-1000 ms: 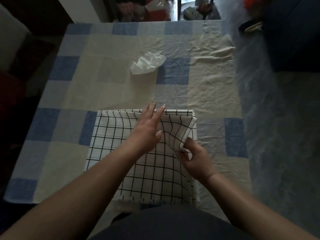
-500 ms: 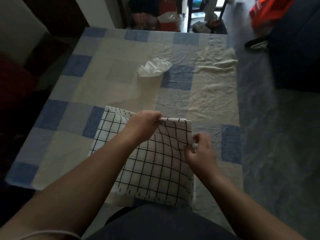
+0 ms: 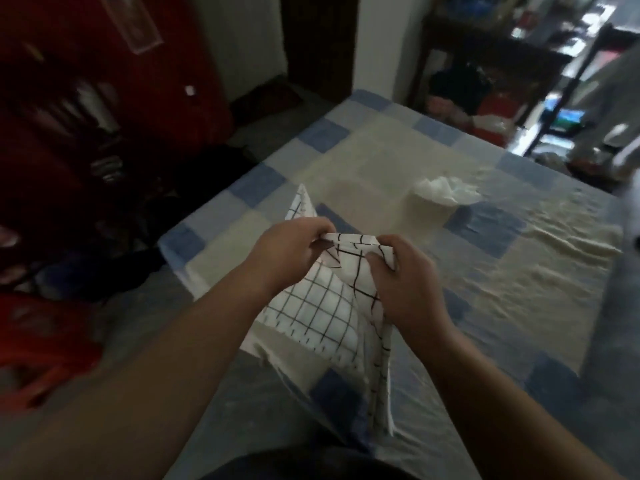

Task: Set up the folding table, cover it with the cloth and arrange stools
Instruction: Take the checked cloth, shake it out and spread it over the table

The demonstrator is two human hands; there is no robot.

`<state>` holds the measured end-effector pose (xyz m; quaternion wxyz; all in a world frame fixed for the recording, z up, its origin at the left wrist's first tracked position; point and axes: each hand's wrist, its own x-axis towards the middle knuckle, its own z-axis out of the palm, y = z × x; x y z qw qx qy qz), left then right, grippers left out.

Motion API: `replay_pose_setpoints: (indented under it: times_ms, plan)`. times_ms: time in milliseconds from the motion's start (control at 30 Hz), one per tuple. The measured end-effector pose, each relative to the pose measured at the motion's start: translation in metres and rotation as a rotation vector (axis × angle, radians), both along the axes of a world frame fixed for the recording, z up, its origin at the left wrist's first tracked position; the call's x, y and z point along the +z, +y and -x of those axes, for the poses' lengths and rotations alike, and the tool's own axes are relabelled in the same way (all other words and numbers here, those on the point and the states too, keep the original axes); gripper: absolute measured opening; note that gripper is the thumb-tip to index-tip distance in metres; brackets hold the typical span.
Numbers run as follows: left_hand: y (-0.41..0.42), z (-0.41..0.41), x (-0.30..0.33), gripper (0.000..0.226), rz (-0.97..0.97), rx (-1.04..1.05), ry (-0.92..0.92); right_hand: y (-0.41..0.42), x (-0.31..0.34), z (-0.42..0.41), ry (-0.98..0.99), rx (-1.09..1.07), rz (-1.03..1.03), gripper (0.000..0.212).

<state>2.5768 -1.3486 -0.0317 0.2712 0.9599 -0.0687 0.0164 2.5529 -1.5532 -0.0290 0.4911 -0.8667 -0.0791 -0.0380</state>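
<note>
A folded white cloth with a black grid [image 3: 322,306] is lifted off the surface in front of me, hanging down from its top edge. My left hand [image 3: 289,256] pinches that edge on the left and my right hand [image 3: 407,278] grips it on the right, the two hands close together. Below and beyond lies a wide surface covered by a cream and blue checked sheet [image 3: 519,282]. No folding table or stools can be made out in this view.
A crumpled white plastic wrapper [image 3: 443,192] lies on the checked sheet to the far right of my hands. Dark red furniture [image 3: 104,98] stands at the left, and cluttered shelves [image 3: 519,64] at the back right. The picture is blurred.
The grid cloth has been raised off the sheet. My left hand went from lying flat on it to pinching its top edge, my right hand came up beside it, and my view swung left.
</note>
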Motion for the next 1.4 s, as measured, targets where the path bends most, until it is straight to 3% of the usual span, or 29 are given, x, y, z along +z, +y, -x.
replay_pose_setpoints:
  times_ms: [300, 500, 667, 800, 933, 1033, 1200, 1400]
  plan:
    - [0.172, 0.18, 0.018, 0.01, 0.074, 0.476, -0.047, 0.179, 0.025, 0.084, -0.102, 0.442, 0.019, 0.017]
    - [0.268, 0.379, 0.017, 0.013, 0.115, 0.751, -0.096, 0.31, 0.026, 0.22, -0.119, 0.73, 0.027, 0.005]
    - [0.318, 0.555, 0.013, 0.01, 0.085, 1.023, -0.131, 0.4, 0.024, 0.349, -0.101, 1.021, 0.003, 0.009]
    - [0.333, 0.677, 0.002, 0.008, -0.024, 1.224, -0.089, 0.453, 0.023, 0.439, -0.023, 1.19, -0.082, 0.013]
    - [0.332, 0.782, -0.017, 0.017, -0.171, 1.395, 0.14, 0.496, 0.024, 0.505, -0.021, 1.335, -0.126, 0.014]
    - [0.321, 0.852, -0.037, 0.004, -0.098, 1.609, 0.261, 0.527, 0.022, 0.541, 0.019, 1.421, -0.144, 0.011]
    - [0.283, 0.944, -0.088, 0.011, 0.203, 1.892, 0.447, 0.57, 0.005, 0.589, 0.155, 1.543, -0.137, 0.002]
    - [0.26, 0.987, -0.103, 0.02, 0.364, 2.167, 0.265, 0.628, -0.04, 0.639, 0.248, 1.633, 0.024, 0.012]
